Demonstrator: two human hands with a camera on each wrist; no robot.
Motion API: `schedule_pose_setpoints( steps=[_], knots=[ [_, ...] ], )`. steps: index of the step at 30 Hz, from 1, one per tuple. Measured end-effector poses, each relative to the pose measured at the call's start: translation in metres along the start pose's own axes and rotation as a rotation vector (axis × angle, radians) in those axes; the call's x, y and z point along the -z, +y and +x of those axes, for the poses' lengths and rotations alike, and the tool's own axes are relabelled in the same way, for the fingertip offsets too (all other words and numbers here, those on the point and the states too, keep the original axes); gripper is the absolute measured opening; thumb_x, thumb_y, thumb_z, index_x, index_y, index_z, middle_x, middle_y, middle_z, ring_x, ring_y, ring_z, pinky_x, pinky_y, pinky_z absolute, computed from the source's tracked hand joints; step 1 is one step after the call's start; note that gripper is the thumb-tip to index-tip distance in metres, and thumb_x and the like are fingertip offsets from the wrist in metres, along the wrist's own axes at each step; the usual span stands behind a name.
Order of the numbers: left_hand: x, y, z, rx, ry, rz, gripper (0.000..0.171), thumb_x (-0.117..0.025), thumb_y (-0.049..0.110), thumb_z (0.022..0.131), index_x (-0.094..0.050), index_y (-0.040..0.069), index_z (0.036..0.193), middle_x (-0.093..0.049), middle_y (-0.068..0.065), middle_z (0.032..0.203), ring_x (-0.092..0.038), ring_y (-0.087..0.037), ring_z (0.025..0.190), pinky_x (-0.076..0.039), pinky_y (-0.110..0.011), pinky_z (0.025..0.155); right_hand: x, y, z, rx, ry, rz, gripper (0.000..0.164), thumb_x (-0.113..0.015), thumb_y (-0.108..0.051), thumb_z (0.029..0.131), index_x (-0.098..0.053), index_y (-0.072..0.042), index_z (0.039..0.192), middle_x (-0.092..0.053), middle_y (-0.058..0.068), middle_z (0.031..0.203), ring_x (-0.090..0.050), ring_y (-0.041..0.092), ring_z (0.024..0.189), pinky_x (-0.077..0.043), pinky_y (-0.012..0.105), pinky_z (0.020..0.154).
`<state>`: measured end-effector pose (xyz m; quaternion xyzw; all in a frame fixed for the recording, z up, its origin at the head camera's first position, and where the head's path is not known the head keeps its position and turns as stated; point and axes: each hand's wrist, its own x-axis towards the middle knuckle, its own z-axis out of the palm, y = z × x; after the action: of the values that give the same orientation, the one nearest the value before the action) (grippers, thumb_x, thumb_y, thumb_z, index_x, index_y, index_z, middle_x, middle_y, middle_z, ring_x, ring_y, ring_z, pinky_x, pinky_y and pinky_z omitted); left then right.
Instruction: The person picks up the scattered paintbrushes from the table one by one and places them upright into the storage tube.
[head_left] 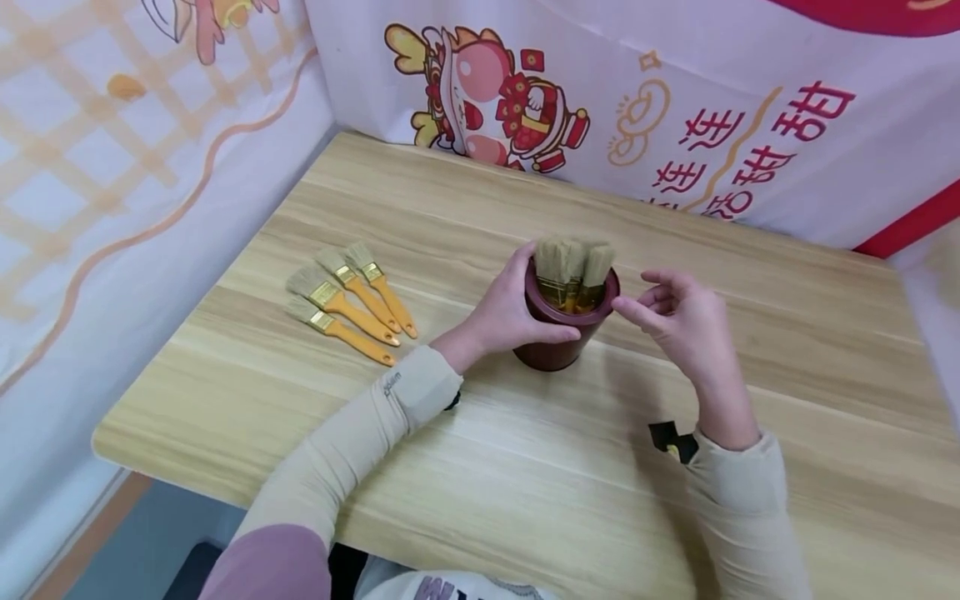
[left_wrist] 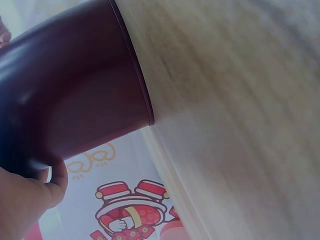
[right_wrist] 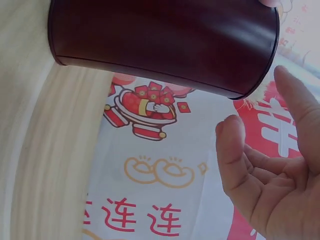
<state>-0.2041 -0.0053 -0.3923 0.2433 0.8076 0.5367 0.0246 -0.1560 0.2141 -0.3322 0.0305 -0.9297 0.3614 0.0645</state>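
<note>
A dark maroon round pot stands on the wooden table, held at its left side by my left hand. Its thumb lies along the near side just under the rim, while the other fingers go round the far side. Several paintbrushes stand in the pot with their pale bristles up; most of their handles are hidden inside. My right hand is just right of the rim with fingers loosely bent. In the right wrist view nothing is between its thumb and fingers, and the pot is beside them.
Several flat paintbrushes with orange handles lie in a loose fan on the table, left of the pot. Behind the table hangs a white cloth with red cartoon figures and lettering. Another patterned cloth hangs along the left edge.
</note>
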Motion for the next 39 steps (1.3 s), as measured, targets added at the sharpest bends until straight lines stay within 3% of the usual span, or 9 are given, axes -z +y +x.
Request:
schedule_pose_setpoints(
  steps=[5, 8, 11, 12, 15, 19, 27, 36, 39],
  knots=[
    [0.000, 0.002, 0.000, 0.001, 0.006, -0.012, 0.113, -0.092, 0.029, 0.061, -0.021, 0.012, 0.147, -0.040, -0.008, 0.143, -0.045, -0.019, 0.130, -0.035, -0.038, 0.113, 0.000, 0.004, 0.002, -0.006, -0.103, 0.030, 0.072, -0.076, -0.031, 0.083, -0.045, 0.003, 0.139, -0.066, 0.022, 0.108, -0.066, 0.023, 0.091, -0.048, 0.010, 0.069],
    [-0.001, 0.002, 0.000, 0.011, 0.006, -0.002, 0.114, -0.092, 0.029, 0.061, -0.020, 0.012, 0.148, -0.040, -0.008, 0.143, -0.045, -0.019, 0.130, -0.035, -0.038, 0.113, -0.003, 0.010, 0.005, 0.037, -0.208, 0.131, 0.089, -0.079, -0.023, 0.080, -0.027, 0.003, 0.148, -0.057, 0.027, 0.127, -0.058, 0.038, 0.114, -0.052, 0.031, 0.092],
    [-0.001, 0.001, -0.001, 0.022, 0.011, 0.006, 0.115, -0.093, 0.030, 0.060, -0.020, 0.012, 0.148, -0.040, -0.007, 0.144, -0.044, -0.019, 0.130, -0.035, -0.038, 0.114, -0.012, 0.020, 0.011, 0.122, -0.332, 0.318, 0.111, -0.082, -0.025, 0.076, -0.006, 0.002, 0.153, -0.041, 0.031, 0.143, -0.043, 0.043, 0.131, -0.036, 0.054, 0.108],
    [-0.001, 0.001, -0.002, 0.025, 0.013, 0.006, 0.115, -0.093, 0.030, 0.060, -0.020, 0.012, 0.148, -0.040, -0.007, 0.144, -0.045, -0.019, 0.130, -0.035, -0.038, 0.114, -0.016, 0.025, 0.013, 0.153, -0.371, 0.382, 0.118, -0.083, -0.030, 0.074, 0.000, 0.001, 0.153, -0.036, 0.032, 0.146, -0.039, 0.042, 0.133, -0.033, 0.054, 0.111],
    [-0.001, 0.000, -0.005, 0.027, 0.016, 0.000, 0.116, -0.093, 0.030, 0.059, -0.021, 0.013, 0.148, -0.040, -0.007, 0.144, -0.045, -0.019, 0.130, -0.035, -0.038, 0.113, -0.030, 0.039, 0.020, 0.224, -0.460, 0.565, 0.133, -0.080, -0.053, 0.068, 0.011, -0.005, 0.153, -0.025, 0.035, 0.150, -0.039, 0.031, 0.133, -0.032, 0.035, 0.115],
    [-0.001, -0.001, -0.004, 0.010, 0.019, 0.005, 0.117, -0.093, 0.030, 0.059, -0.021, 0.012, 0.148, -0.039, -0.008, 0.146, -0.044, -0.020, 0.131, -0.036, -0.039, 0.113, -0.048, 0.055, 0.029, 0.299, -0.474, 0.716, 0.139, -0.078, -0.064, 0.062, 0.013, -0.012, 0.153, -0.019, 0.038, 0.149, -0.044, 0.008, 0.127, -0.033, 0.011, 0.105],
    [0.000, -0.003, 0.001, -0.006, 0.002, 0.020, 0.120, -0.093, 0.030, 0.059, -0.018, 0.010, 0.150, -0.034, -0.011, 0.150, -0.040, -0.021, 0.135, -0.033, -0.037, 0.115, -0.059, 0.068, 0.039, 0.326, -0.451, 0.821, 0.140, -0.083, -0.058, 0.056, 0.006, -0.016, 0.155, -0.015, 0.033, 0.153, -0.042, 0.005, 0.130, -0.032, 0.011, 0.108],
    [0.002, -0.003, 0.000, -0.045, -0.016, 0.009, 0.119, -0.093, 0.026, 0.060, -0.017, 0.007, 0.149, -0.033, -0.013, 0.149, -0.038, -0.022, 0.136, -0.030, -0.033, 0.116, -0.062, 0.055, 0.045, 0.376, -0.462, 0.781, 0.117, -0.086, -0.044, 0.062, -0.018, -0.012, 0.152, -0.038, 0.005, 0.147, -0.042, 0.010, 0.131, -0.033, 0.016, 0.110],
    [0.003, -0.005, 0.000, -0.053, -0.035, -0.034, 0.126, -0.090, 0.044, 0.056, -0.016, 0.005, 0.150, -0.033, -0.014, 0.149, -0.038, -0.022, 0.137, -0.028, -0.032, 0.118, -0.063, 0.052, 0.046, 0.356, -0.450, 0.768, 0.109, -0.089, -0.028, 0.064, -0.023, -0.012, 0.149, -0.044, -0.002, 0.141, -0.042, 0.010, 0.130, -0.032, 0.016, 0.109]
  ],
)
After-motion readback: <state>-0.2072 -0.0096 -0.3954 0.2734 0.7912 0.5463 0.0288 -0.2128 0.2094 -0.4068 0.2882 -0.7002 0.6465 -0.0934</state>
